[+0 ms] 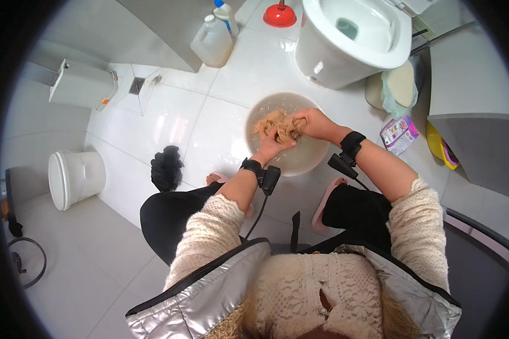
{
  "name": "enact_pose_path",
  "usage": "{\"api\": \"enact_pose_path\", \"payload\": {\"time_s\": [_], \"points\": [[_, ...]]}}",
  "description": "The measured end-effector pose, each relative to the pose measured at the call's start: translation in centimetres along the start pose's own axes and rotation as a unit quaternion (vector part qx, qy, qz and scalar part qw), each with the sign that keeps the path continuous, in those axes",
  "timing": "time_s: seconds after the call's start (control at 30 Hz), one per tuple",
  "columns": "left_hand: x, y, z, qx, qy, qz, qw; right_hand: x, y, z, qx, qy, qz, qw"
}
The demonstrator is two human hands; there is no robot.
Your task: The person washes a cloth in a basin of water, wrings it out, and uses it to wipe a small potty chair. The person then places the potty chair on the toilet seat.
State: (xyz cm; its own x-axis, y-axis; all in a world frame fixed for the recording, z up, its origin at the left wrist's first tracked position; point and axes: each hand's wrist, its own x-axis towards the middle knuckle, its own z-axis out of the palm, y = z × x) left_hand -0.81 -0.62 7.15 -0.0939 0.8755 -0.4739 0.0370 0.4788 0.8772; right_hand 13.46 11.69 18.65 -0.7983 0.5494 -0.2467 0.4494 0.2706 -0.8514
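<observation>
A wet, crumpled tan cloth [278, 121] is bunched up over a white basin [254, 155] of sudsy water on the floor in front of me. My left hand [272, 147] grips its near side, fingers curled into the folds. My right hand [316, 124] is closed on the cloth's right end. Both hands are within the basin's rim, and the fabric hides some of the fingertips. Whether the cloth's underside touches the water, I cannot tell.
A toilet [345, 62] stands beyond the basin, with a red plunger [280, 16] beside it. Left of these are a plastic jug [212, 42] and a spray bottle [226, 17]. A black cloth heap [167, 168], a lidded white bucket [76, 178] and a purple-white packet [400, 134] lie around.
</observation>
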Motion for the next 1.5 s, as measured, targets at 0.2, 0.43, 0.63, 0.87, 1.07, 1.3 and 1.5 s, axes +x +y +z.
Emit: {"api": "enact_pose_path", "payload": {"time_s": [0.2,0.43,0.63,0.87,1.07,1.3,1.5], "points": [[-1.2,5.4,0.1,0.101,0.057,0.087,0.989,-2.8,-8.3,-5.3,-0.018,0.005,0.001,1.000],[-4.7,13.4,-4.6,0.102,0.145,0.139,0.974,-8.2,-8.1,-8.3,-0.096,0.227,-0.062,0.967],[-8.5,20.3,-7.2,0.238,0.225,0.203,0.923,-10.8,-6.7,-10.2,-0.192,0.370,-0.105,0.903],[-12.4,25.4,-6.9,0.230,0.179,0.120,0.949,-11.9,-7.6,-11.6,-0.089,0.386,0.007,0.918],[-14.3,27.6,-1.9,0.252,-0.009,0.106,0.962,-9.8,-13.5,-6.7,0.402,0.233,0.040,0.885],[-15.3,28.8,-0.6,0.096,-0.025,0.146,0.984,-11.0,-17.1,-6.3,0.415,0.053,-0.133,0.899],[-18.8,33.9,-2.3,0.080,0.021,0.223,0.971,-12.4,-16.0,-7.4,0.226,0.030,-0.137,0.964]]}}
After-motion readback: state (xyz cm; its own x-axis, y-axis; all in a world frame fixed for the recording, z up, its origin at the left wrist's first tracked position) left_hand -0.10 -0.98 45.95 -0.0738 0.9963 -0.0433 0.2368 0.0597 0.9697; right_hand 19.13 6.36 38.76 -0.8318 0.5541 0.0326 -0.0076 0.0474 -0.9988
